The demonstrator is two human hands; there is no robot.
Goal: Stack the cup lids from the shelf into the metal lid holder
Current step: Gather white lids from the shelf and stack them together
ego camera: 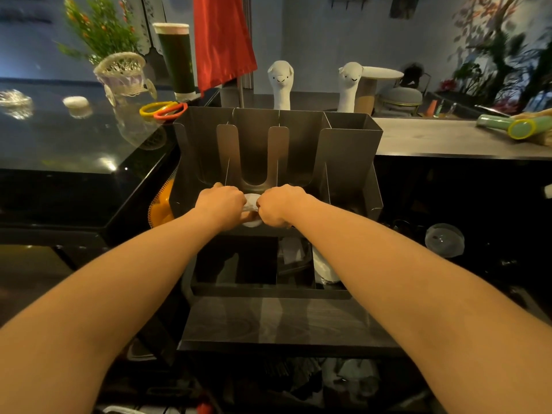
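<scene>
The metal lid holder (349,150) stands in the middle, with tall U-shaped slots in its front. At the foot of the middle slot both hands meet around a pale, translucent cup lid (251,202). My left hand (220,204) grips its left side with the fingers curled in. My right hand (280,206) grips its right side the same way. Most of the lid is hidden between the two fists; I cannot tell whether it is one lid or a small stack.
A glossy black counter (74,150) runs along the left with a wicker basket (122,74), a tall green cup (176,58) and coloured rings (162,110). Two white llama figures (280,85) stand behind the holder. Below it a dark tray (268,289) has compartments. A clear dome lid (444,239) lies lower right.
</scene>
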